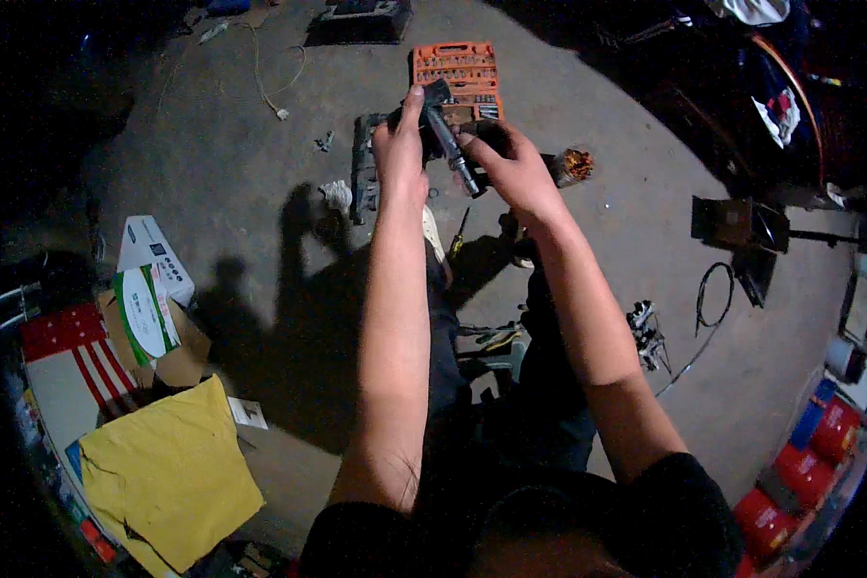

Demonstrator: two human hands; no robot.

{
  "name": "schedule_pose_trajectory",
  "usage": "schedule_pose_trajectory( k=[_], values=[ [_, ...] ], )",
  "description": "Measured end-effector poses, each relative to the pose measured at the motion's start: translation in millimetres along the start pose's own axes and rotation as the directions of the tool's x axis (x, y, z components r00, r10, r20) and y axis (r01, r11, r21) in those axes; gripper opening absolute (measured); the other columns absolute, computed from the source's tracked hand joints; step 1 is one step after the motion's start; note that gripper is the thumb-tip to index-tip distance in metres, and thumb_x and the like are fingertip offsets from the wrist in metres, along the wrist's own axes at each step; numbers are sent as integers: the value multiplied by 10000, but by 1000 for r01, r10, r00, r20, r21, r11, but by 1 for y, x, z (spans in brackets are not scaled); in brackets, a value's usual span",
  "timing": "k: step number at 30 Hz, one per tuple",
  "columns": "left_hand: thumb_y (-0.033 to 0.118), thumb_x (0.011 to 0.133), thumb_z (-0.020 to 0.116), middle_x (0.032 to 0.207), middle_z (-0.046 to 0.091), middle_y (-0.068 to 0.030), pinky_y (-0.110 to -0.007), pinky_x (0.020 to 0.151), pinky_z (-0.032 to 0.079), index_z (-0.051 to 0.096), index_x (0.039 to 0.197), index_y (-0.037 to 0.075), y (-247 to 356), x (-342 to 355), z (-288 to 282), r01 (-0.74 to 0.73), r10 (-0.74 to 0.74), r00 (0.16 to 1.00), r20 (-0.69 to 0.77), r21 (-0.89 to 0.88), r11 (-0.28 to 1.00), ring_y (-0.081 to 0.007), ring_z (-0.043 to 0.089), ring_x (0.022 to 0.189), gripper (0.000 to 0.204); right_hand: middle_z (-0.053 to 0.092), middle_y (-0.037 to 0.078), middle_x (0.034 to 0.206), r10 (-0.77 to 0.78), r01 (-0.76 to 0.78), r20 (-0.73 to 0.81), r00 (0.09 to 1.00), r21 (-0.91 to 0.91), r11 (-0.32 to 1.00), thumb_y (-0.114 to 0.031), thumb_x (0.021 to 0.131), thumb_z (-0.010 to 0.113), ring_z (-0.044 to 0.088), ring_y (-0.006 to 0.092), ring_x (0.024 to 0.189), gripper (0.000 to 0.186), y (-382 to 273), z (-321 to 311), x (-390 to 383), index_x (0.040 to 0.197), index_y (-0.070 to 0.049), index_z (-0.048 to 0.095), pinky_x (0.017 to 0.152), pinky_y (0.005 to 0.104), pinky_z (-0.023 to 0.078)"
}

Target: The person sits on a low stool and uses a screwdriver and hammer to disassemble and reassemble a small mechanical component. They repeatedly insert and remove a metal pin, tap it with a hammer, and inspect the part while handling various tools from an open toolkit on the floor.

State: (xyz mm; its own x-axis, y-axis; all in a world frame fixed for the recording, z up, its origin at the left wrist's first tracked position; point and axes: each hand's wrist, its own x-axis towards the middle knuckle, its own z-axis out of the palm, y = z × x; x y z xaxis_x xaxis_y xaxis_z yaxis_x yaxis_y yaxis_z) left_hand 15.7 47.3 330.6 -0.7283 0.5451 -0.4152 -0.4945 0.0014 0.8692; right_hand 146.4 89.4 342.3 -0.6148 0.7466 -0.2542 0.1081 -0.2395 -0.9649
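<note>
Left hand (402, 154) has hold of a dark tool (442, 133), far-side fingers hidden | right hand (517, 171) kinda curled beside it, can't tell if it's gripping | shiny cylindrical barrel (454, 159) slants between the 2 hands | orange socket case (456, 59) open just beyond, partly blocked

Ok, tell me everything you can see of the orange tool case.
The orange tool case looks like hard plastic and lies open on the floor, beyond the left hand and right hand. Rows of small metal pieces line its far half; the near half, holding more pieces, is partly hidden by the hands and a held tool. Any hand contact is unclear.
</note>
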Motion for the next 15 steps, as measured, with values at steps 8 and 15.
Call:
schedule_pose_trajectory(
  k=[8, 15],
  values=[
    [242, 787, 702, 926, 617, -56, -307, 748, 465, 582, 995, 25, 2, 5, -7, -45, 53, 998, 45, -157, 987, -161, 583, 823, 324, 608, 89, 928, 219, -239, 106, 970, 251, 938, -228, 914, 512, 586, 139, 750, 362, -14, 1, -6, 1157, 39, 501, 629, 240, 494],
    [91, 779, 675, 937, 616, -44, -279, 755, 469, 573, 1027, 41, 1, 9, -15, -106, 174, 931, 320, -217, 970, -147, 589, 853, 273, 624, 117, 908, 198, -226, 114, 973, 351, 909, -225, 932, 473, 571, 141, 716, 315, -4, -9, 4, 1099, 40, 509, 634, 241, 492]
  ],
)
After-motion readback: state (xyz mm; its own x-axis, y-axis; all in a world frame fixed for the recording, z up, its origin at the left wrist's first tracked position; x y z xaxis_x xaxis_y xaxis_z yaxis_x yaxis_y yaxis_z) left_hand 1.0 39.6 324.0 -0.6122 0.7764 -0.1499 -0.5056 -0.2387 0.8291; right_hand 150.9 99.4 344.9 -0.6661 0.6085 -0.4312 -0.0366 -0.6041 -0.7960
